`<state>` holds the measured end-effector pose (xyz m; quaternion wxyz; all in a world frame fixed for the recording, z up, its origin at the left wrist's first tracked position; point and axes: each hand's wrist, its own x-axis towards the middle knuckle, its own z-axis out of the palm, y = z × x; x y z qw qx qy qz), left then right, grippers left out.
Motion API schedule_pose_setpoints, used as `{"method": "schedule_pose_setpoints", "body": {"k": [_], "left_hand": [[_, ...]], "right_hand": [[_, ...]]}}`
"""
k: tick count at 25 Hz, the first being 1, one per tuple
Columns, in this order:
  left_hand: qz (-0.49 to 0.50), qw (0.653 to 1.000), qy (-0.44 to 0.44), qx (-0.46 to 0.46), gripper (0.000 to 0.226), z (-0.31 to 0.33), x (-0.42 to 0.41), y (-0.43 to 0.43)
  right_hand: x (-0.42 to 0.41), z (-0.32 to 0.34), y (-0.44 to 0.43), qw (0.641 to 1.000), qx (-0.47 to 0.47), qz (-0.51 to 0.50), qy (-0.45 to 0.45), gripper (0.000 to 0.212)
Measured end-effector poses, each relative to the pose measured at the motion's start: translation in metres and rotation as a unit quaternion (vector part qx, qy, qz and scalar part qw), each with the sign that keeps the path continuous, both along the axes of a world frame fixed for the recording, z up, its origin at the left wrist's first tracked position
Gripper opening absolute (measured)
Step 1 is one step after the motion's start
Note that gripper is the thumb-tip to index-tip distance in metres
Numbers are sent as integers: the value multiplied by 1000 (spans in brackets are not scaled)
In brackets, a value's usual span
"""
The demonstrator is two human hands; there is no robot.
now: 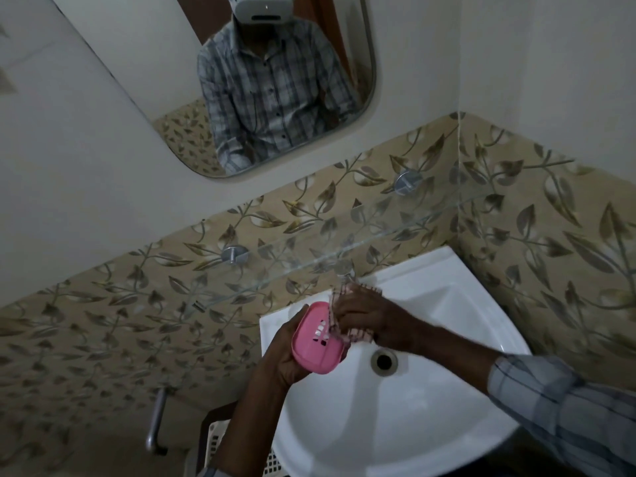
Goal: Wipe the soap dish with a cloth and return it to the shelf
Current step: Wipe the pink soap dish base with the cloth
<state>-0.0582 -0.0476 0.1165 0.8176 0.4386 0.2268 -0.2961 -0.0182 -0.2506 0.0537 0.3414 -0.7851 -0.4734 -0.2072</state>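
A pink plastic soap dish (318, 342) with small drain slots is tilted over the left side of the white basin (430, 407). My left hand (285, 356) grips it from below and behind, fingers curled round its edge. My right hand (371, 320) holds a pink-and-white checked cloth (358, 335) bunched in its fingers and presses it against the dish's right end. A clear glass shelf (344, 251) runs along the leaf-patterned tiles just above the basin.
Two chrome brackets (234, 254) (407, 180) hold the shelf. A mirror (241, 80) hangs above, showing a person in a checked shirt. The drain (383, 361) is in the basin's middle. A white lattice basket (220, 438) and a chrome pipe (156, 425) are at the lower left.
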Motion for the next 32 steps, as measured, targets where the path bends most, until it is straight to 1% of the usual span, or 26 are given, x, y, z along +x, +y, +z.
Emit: {"method": "schedule_pose_setpoints", "body": {"k": [1,3,5,6,7,9,11,12,13,14,15,16,18,19,20,21,22,23,25,26,27,28,29,30,31,32], "left_hand": [[11,1000,6,6,69,-2,3,1],[36,999,-2,13,72,-3,8,-1],[93,994,-14,58,71,-4,13,-5],[116,987,-40,105,62,-8,15,-8],[137,971,-79,179,52,-13,15,-11],[160,925,-196,284,49,-21,6,-19],[164,880,-317,313,48,-37,-11,-25],[168,854,-365,331,43,-44,-18,-26],[173,829,-397,353,41,-49,-24,-26],[180,817,-409,365,41,-50,-26,-25],[185,811,-413,370,43,-49,-26,-24],[196,812,-410,366,46,-47,-24,-23],[222,831,-379,342,57,-42,-19,-23],[223,845,-362,324,65,-40,-17,-25],[212,859,-344,314,74,-41,-16,-27],[197,871,-332,304,80,-42,-16,-28],[199,876,-323,298,81,-45,-17,-27],[204,883,-308,289,74,-47,-17,-24],[210,896,-285,270,58,-50,-15,-9],[203,896,-291,267,58,-49,-14,-2],[196,893,-300,271,62,-47,-13,1],[187,895,-310,261,65,-46,-13,-1],[169,895,-319,263,64,-46,-13,-6],[155,887,-330,282,59,-49,-14,-12],[148,881,-331,303,53,-50,-14,-16],[152,883,-322,305,46,-54,-14,-16]], "right_hand": [[3,1,-2,1000,-2,-19,-7,45],[-13,6,6,998,50,-20,23,37],[-45,4,27,987,95,-31,123,33],[-62,7,38,970,121,-68,202,33],[-72,14,48,936,160,-102,297,26],[-67,36,60,833,258,-134,472,15],[-43,56,60,715,349,-138,590,17],[-29,65,57,651,387,-132,640,17],[-19,75,52,598,409,-125,678,18],[-14,80,48,570,413,-126,699,18],[-11,79,45,576,404,-140,697,18],[-11,73,42,622,373,-169,667,16],[-20,60,40,765,277,-229,535,13],[-27,55,41,818,250,-244,457,14],[-35,50,44,849,249,-248,394,18],[-45,45,49,868,258,-236,353,22],[-55,41,54,887,250,-216,323,24],[-67,37,57,907,226,-183,305,25],[-84,24,54,937,164,-119,285,22],[-85,20,47,944,144,-90,285,19],[-79,19,43,936,144,-91,309,18],[-68,22,42,914,184,-112,343,15],[-57,27,45,890,235,-158,358,12],[-51,34,54,878,264,-199,346,18],[-53,40,65,882,270,-208,326,28],[-60,39,75,898,259,-186,303,36]]}}
